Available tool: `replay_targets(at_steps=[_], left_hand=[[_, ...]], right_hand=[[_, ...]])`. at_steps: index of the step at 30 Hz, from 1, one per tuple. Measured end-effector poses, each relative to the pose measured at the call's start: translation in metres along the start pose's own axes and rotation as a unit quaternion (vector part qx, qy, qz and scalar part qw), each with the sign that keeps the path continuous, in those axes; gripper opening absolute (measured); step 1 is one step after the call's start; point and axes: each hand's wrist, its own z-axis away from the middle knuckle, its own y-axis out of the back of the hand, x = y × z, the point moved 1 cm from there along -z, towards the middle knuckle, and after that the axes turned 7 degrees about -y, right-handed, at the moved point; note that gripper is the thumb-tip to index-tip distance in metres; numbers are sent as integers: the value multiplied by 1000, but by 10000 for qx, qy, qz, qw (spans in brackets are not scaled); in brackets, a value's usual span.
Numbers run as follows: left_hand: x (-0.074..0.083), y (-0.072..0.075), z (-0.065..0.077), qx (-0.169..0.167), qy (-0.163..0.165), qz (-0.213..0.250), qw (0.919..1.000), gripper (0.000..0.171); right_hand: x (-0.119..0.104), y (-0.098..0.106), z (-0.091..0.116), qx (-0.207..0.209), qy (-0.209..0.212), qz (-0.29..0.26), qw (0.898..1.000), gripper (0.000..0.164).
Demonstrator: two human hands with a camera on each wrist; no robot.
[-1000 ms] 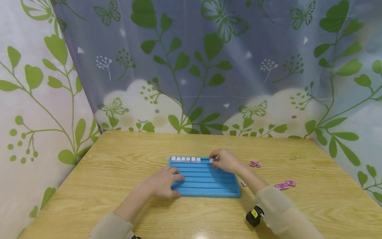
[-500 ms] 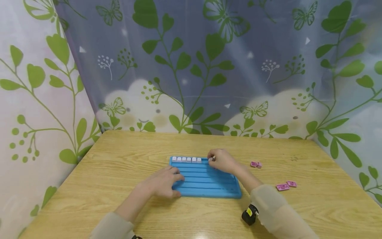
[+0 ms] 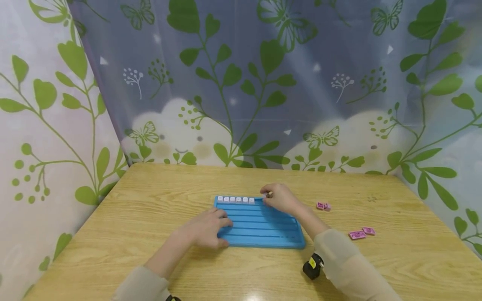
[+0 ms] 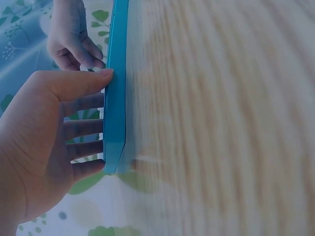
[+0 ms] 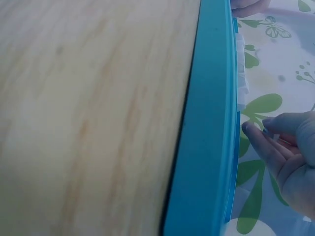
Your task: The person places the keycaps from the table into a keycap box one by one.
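Note:
A blue ridged tray (image 3: 260, 228) lies on the table, with a row of several white keycaps (image 3: 239, 200) along the left part of its far groove. Over the right part of that groove, my right hand (image 3: 279, 198) pinches a small white keycap (image 3: 265, 195) between thumb and index finger; the fingers partly hide it. My left hand (image 3: 207, 228) rests at the tray's left side. In the left wrist view its thumb touches the tray's near wall (image 4: 116, 113), and the other fingers reach out nearly straight over the tray.
Two pink keycaps (image 3: 323, 206) lie right of the tray near its far end. Two more pink pieces (image 3: 357, 235), one longer, lie farther right and nearer. A black wrist device (image 3: 312, 266) sits at the right sleeve. Patterned curtain (image 3: 241, 83) stands behind the table.
The right hand has shifted slightly left and away with the keycap. Its forearm now covers the spot where a small white piece showed right of the tray. The left hand stays put.

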Motion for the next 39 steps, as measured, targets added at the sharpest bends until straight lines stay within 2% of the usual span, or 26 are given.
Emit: replay_targets(at_steps=[5, 9, 14, 26, 33, 39], left_hand=[[-1, 0, 0, 9, 9, 17, 10000, 51], [-2, 0, -1, 21, 10, -13, 10000, 51], [-1, 0, -1, -32, 27, -14, 10000, 52], [0, 3, -2, -18, 50, -8, 10000, 50], [0, 3, -2, -32, 22, -20, 10000, 50], [1, 3, -1, -60, 27, 28, 10000, 51]], right_hand=[[-1, 0, -1, -242, -148, -224, 9993, 23], [-3, 2, -3, -147, -16, 113, 9998, 17], [-3, 2, -6, 24, 43, 491, 9988, 19], [3, -1, -11, 199, -645, -490, 9965, 15], [1, -5, -13, -99, -363, -290, 9989, 14], [-1, -8, -14, -173, -79, -226, 9996, 12]])
